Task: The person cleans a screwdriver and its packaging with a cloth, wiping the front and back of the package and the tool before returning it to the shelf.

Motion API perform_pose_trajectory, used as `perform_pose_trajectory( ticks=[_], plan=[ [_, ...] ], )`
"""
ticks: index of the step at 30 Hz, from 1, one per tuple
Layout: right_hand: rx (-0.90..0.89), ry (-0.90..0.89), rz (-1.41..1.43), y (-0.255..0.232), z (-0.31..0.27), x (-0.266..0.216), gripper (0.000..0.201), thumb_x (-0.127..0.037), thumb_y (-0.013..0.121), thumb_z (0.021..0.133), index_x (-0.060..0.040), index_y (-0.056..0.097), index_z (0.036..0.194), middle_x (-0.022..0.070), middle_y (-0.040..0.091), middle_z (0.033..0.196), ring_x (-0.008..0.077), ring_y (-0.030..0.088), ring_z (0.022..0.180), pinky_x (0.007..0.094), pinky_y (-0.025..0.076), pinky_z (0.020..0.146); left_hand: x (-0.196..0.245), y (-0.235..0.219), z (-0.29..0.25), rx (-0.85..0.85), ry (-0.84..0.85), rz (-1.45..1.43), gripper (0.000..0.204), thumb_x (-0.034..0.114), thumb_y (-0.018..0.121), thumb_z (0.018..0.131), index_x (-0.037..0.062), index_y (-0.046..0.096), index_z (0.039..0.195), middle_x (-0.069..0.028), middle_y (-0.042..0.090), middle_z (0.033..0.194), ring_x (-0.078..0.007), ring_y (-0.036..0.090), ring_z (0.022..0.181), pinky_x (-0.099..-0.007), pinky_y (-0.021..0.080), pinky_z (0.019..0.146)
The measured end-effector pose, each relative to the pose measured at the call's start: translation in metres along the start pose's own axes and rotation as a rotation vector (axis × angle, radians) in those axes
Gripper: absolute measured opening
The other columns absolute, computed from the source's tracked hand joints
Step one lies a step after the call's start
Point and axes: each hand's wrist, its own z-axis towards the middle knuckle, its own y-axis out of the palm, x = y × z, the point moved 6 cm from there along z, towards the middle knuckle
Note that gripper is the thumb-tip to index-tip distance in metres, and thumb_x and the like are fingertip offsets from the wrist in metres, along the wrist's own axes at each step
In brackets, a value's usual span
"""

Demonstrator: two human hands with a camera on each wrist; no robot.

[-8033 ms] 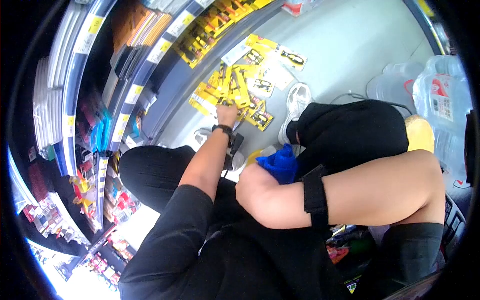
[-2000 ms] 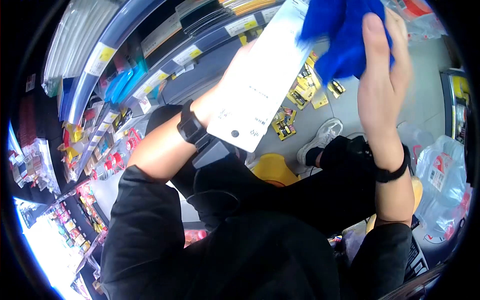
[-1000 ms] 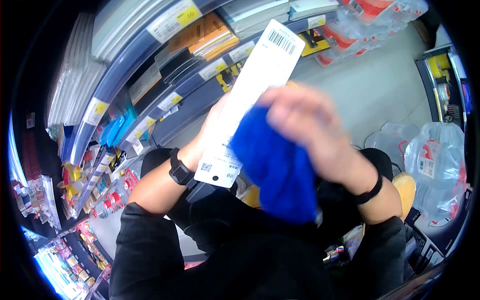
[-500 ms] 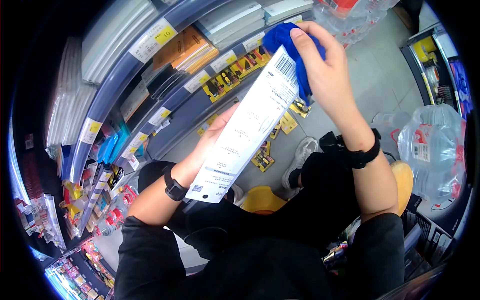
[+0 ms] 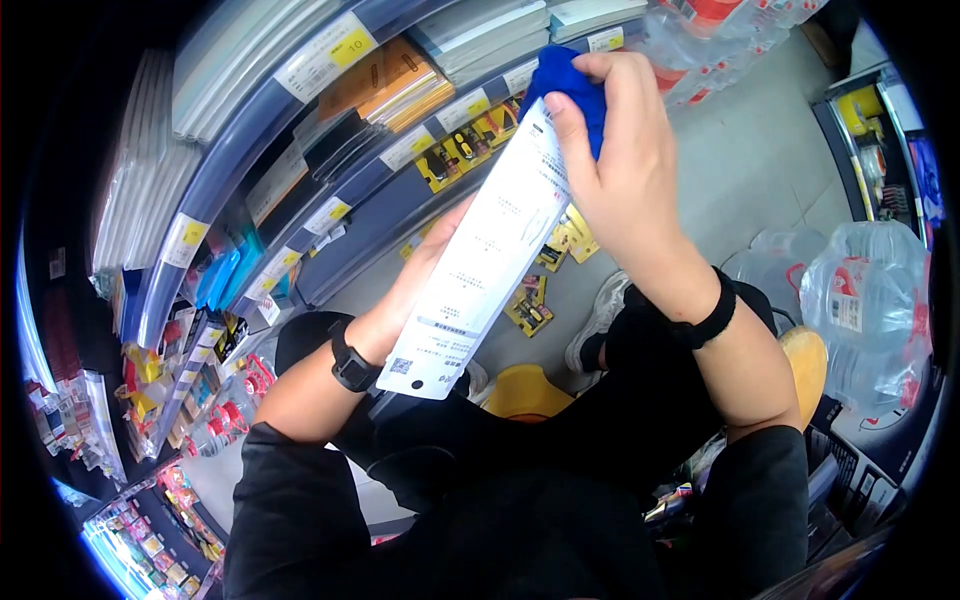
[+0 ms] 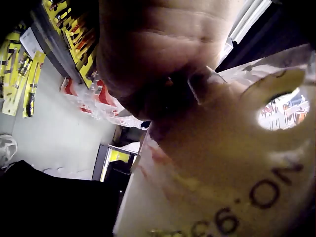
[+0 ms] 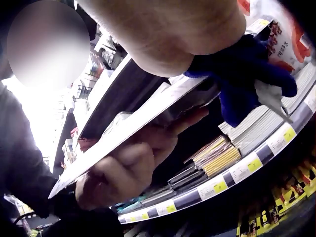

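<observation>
A long white packaging card (image 5: 485, 255) with printed text, a QR code and a hang hole lies slantwise before the person, printed back up. The left hand (image 5: 415, 275) grips it from its far side and from below; in the right wrist view the left fingers (image 7: 131, 160) curl under the card, one stretched out along it. The right hand (image 5: 630, 150) pinches a bunched blue cloth (image 5: 562, 75) at the card's upper end, thumb over the printed face. In the left wrist view the card (image 6: 212, 158) fills the lower right, its front side in shadow.
Shelves with price labels (image 5: 325, 58) and stacked notebooks (image 5: 480, 35) run along the left. Yellow carded tools (image 5: 465, 145) fill the low shelf, and more yellow packs (image 5: 530, 305) lie on the floor. Large water bottles (image 5: 865, 310) stand at the right; a yellow rounded object (image 5: 525, 390) sits between the legs.
Earlier the left hand was down at the yellow packs; since then the card has come up in it. The right hand has swept the cloth about and now covers the barcode end.
</observation>
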Motion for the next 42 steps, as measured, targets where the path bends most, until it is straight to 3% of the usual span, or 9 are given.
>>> perform_pose_trajectory(
  ticks=[8,13,16,20,25,33,38,41,42],
  plan=[
    [-0.336,-0.013,0.337,0.019,-0.036,-0.062,0.028,-0.016,0.07,0.091,-0.0023,0.059,0.112,0.0158,0.057,0.103,0.0341,0.063,0.092,0.0403,0.052,0.077,0.007,-0.025,0.007,0.301,-0.031,-0.064,0.037,0.02,0.056,0.108,0.0063,0.053,0.142,-0.0113,0.067,0.123,-0.0178,0.071,0.105,-0.0313,0.063,0.085],
    [-0.681,-0.122,0.518,0.02,-0.074,-0.107,0.027,-0.019,0.073,0.088,-0.0057,0.061,0.107,0.0119,0.056,0.102,0.029,0.065,0.088,0.038,0.053,0.072,0.016,-0.039,0.023,0.188,0.038,0.054,0.05,0.025,0.054,0.109,0.0024,0.04,0.152,-0.0184,0.058,0.14,-0.0229,0.062,0.124,-0.0371,0.055,0.103],
    [-0.865,-0.075,0.721,0.016,-0.083,-0.115,0.015,-0.016,0.072,0.087,-0.0055,0.061,0.083,0.0069,0.06,0.085,0.0256,0.063,0.077,0.0376,0.052,0.066,0.023,-0.048,0.01,0.128,0.007,0.132,0.054,0.021,0.066,0.103,-0.0002,0.046,0.148,-0.0194,0.061,0.136,-0.0227,0.066,0.118,-0.0339,0.06,0.094],
    [-0.777,0.085,0.809,0.002,-0.053,-0.089,0.033,-0.017,0.074,0.087,-0.0047,0.054,0.064,0.0089,0.058,0.07,0.0278,0.06,0.068,0.0372,0.046,0.062,0.031,-0.035,0.01,0.097,0.033,-0.021,0.053,0.017,0.069,0.1,-0.0031,0.05,0.145,-0.0218,0.064,0.131,-0.0252,0.071,0.111,-0.0309,0.064,0.083],
    [-0.522,-0.007,0.238,-0.008,-0.01,-0.044,0.031,-0.002,0.077,0.077,-0.0068,0.063,0.104,0.008,0.061,0.105,0.0256,0.066,0.078,0.0365,0.054,0.068,0.026,-0.042,0.013,0.069,0.042,-0.166,0.055,0.018,0.071,0.099,-0.0028,0.051,0.146,-0.021,0.064,0.129,-0.0223,0.071,0.106,-0.0291,0.063,0.078],
    [-0.322,-0.226,0.002,0.0,-0.008,-0.028,0.022,-0.004,0.072,0.084,-0.0047,0.073,0.106,0.0068,0.067,0.096,0.029,0.069,0.081,0.0374,0.055,0.068,0.019,0.017,0.023,-0.043,-0.141,-0.128,0.049,0.049,0.054,0.106,0.0032,0.055,0.124,-0.0042,0.054,0.092,-0.0104,0.049,0.07,-0.0222,0.034,0.052],
    [-0.355,0.161,0.376,0.001,0.0,0.002,0.011,-0.012,0.07,0.091,-0.0013,0.074,0.092,0.0108,0.067,0.08,0.0273,0.068,0.075,0.0338,0.052,0.07,0.044,-0.001,0.023,0.337,0.182,0.486,0.049,0.056,0.045,0.108,0.0099,0.058,0.114,0.0022,0.052,0.088,-0.0091,0.045,0.078,-0.0256,0.038,0.07],
    [-0.529,0.426,0.726,0.01,-0.01,0.009,0.018,-0.014,0.068,0.098,0.0013,0.072,0.09,0.0021,0.068,0.08,0.0104,0.06,0.074,0.0274,0.048,0.071,0.056,0.02,0.023,0.237,0.334,0.537,0.067,0.061,0.039,0.107,0.0059,0.051,0.144,-0.0109,0.062,0.134,-0.0181,0.056,0.124,-0.0376,0.038,0.111],
    [-0.593,0.496,0.83,0.014,-0.013,0.009,0.019,-0.015,0.068,0.098,0.0018,0.071,0.09,-0.0002,0.067,0.08,0.0073,0.058,0.074,0.0267,0.048,0.071,0.056,0.03,0.02,0.091,0.281,0.526,0.077,0.065,0.038,0.106,0.0056,0.041,0.155,-0.0146,0.049,0.155,-0.0233,0.044,0.145,-0.0435,0.028,0.123]
  ],
)
